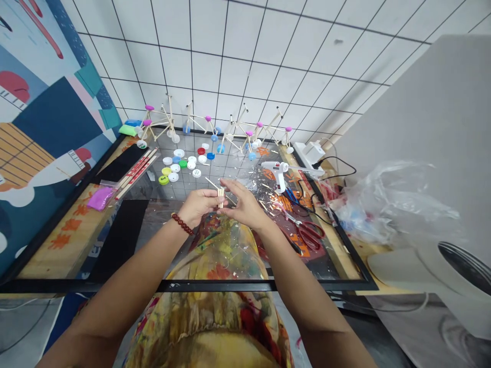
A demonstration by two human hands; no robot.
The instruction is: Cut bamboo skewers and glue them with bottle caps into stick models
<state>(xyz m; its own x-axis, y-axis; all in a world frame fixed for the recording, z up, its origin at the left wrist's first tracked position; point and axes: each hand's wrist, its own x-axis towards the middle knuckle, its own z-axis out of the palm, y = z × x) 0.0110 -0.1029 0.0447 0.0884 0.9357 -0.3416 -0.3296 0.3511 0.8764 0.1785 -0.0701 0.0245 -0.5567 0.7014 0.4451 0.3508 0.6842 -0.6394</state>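
Just above the glass-topped table, my left hand (202,205) pinches a small bundle of short wooden sticks (221,197) standing side by side. A red bead bracelet circles that wrist. My right hand (244,203) closes on the same sticks from the other side, its index finger near their top and its thumb near their lower end. Behind the fingers a longer thin stick (210,182) slants away; which hand bears it, I cannot tell. Beyond my hands lie several bottle caps (183,163) in white, yellow, green, red and blue.
Several stick figures (245,135) with pink blobs and cap feet stand along the tiled wall. At right are a white glue gun (276,173), red-handled scissors (309,234), a power strip (307,156) and wood scraps. Packed sticks (136,174) and pink clay (100,198) lie left.
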